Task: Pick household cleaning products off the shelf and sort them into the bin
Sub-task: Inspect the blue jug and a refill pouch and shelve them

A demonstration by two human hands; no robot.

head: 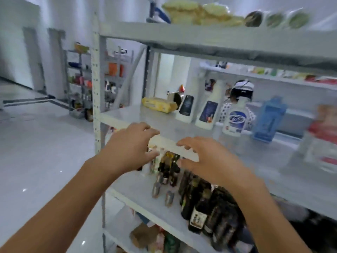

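Both hands hover at the front edge of the middle shelf [127, 115], fingers spread and holding nothing. My left hand [131, 147] is nearer the shelf's left post; my right hand [206, 159] is just right of it. Further back on that shelf stand two white bottles with dark labels [186, 108] [207, 112], a clear bottle with a blue label [235, 119], a blue box-like container [269, 119] and a yellow pack of wipes [158, 105]. A red-and-white package [322, 139] is blurred at the right. No bin is in view.
Dark glass bottles [200, 203] crowd the shelf below the hands. The top shelf carries yellow sponges [193, 12]. A person with a head-worn camera [240, 95] stands behind the rack. Another stocked rack [80, 79] stands at the left beside open white floor [36, 152].
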